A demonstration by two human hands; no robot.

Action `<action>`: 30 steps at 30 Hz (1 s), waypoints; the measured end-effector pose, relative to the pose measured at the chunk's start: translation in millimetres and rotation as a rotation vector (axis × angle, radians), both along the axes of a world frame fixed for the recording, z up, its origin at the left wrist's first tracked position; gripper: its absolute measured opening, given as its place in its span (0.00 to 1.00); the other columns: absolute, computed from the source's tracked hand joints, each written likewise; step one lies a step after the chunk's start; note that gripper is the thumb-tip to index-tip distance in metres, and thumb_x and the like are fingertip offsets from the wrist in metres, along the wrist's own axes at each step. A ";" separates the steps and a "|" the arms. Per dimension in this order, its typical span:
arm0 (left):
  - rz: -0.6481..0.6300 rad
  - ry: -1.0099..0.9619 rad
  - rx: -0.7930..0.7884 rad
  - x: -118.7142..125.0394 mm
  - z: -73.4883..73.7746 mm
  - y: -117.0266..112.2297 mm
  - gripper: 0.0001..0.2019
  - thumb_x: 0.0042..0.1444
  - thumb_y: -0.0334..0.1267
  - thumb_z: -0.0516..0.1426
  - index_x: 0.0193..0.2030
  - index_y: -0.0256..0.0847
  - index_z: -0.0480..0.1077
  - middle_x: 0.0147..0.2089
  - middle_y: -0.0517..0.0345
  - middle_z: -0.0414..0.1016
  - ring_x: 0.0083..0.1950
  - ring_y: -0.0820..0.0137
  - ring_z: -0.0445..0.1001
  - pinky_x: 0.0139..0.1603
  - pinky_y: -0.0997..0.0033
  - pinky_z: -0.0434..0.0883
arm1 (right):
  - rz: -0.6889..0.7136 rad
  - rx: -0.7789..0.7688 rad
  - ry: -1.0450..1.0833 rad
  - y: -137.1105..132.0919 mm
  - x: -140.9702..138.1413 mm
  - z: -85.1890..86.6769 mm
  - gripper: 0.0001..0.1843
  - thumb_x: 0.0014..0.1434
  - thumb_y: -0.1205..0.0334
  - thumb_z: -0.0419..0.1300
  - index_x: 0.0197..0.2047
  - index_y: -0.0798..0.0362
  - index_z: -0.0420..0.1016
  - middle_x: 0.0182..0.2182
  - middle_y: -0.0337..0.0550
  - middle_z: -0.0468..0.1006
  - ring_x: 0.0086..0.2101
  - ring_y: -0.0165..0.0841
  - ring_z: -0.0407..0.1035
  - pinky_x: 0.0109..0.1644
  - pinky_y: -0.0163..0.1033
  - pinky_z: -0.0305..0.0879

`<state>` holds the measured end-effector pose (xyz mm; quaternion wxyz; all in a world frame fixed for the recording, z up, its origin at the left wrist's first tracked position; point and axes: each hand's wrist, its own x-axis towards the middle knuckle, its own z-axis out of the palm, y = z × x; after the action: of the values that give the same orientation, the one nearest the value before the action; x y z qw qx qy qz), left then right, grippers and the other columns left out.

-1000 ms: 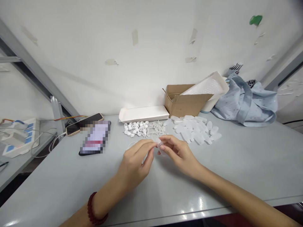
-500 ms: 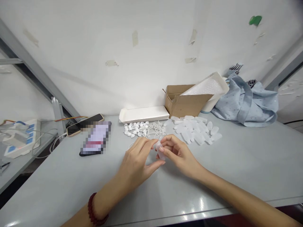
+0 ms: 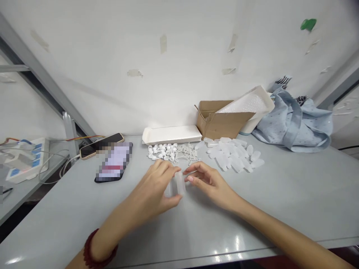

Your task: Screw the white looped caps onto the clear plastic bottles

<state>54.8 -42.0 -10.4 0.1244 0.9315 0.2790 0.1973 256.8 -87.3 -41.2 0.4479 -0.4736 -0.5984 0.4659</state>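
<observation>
A small frosted, translucent plastic tube (image 3: 180,184) stands between the thumb and fingertips of my left hand (image 3: 155,183). Its exact kind cannot be made out. Beneath that palm, another clear, frosted piece (image 3: 168,190) shows partly on the table. Just right of the tube is my right hand (image 3: 210,183), its thumb and fingers apart and curved, with nothing seen between them. Beyond the hands lie a heap of small white caps (image 3: 161,151), a tangle of white cords (image 3: 187,151) and a pile of frosted, rounded plastic pieces (image 3: 234,155).
At the back are a flat white box (image 3: 172,134), an open cardboard box (image 3: 227,125) holding a white packet, and a light blue cloth bag (image 3: 291,123). Two phones, one flat (image 3: 113,162) and one cabled (image 3: 98,146), lie left near a power strip (image 3: 26,160).
My left hand has moved a little left and down with the frosted tube. My right hand's fingers have come off the tube and stay close to it.
</observation>
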 end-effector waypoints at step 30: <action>0.009 0.198 -0.159 -12.4 -6.6 13.0 0.15 0.52 0.34 0.58 0.47 0.38 0.70 0.49 0.48 0.68 0.53 0.57 0.63 0.53 0.54 0.67 | 0.131 0.081 -0.290 1.0 -1.6 0.3 0.13 0.60 0.63 0.58 0.48 0.53 0.75 0.47 0.48 0.75 0.43 0.36 0.72 0.47 0.45 0.70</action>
<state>42.5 -29.0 -17.0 0.1686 0.9324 0.3089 0.0824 255.1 -86.3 -40.9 0.3442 -0.4774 -0.7048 0.3961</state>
